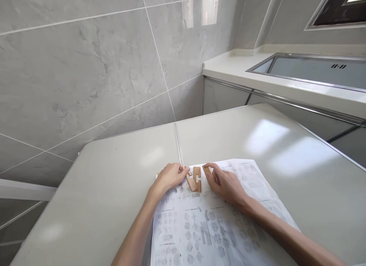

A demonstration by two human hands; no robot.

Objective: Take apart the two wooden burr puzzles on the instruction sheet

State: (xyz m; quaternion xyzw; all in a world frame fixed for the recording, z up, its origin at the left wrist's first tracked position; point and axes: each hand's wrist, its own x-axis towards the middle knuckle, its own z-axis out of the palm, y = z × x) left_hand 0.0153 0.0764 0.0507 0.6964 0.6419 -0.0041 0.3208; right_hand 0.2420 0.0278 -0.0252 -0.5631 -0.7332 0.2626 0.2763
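A printed instruction sheet [206, 224] with many small diagrams lies on the pale grey table [114, 189]. At its far edge lie several small notched wooden puzzle pieces [196, 179]. My left hand [170, 177] rests on the sheet's far left corner, fingers curled and pinched on the leftmost wooden piece. My right hand [224, 183] lies just right of the pieces, its fingertips pinching another wooden piece [206, 169]. Two notched pieces lie flat between the hands.
A tiled grey wall [85, 75] rises behind the table. To the right, a white counter [228, 65] holds a steel sink [311, 69]. A seam [177, 144] runs across the tabletop. A window [340, 8] is at the upper right.
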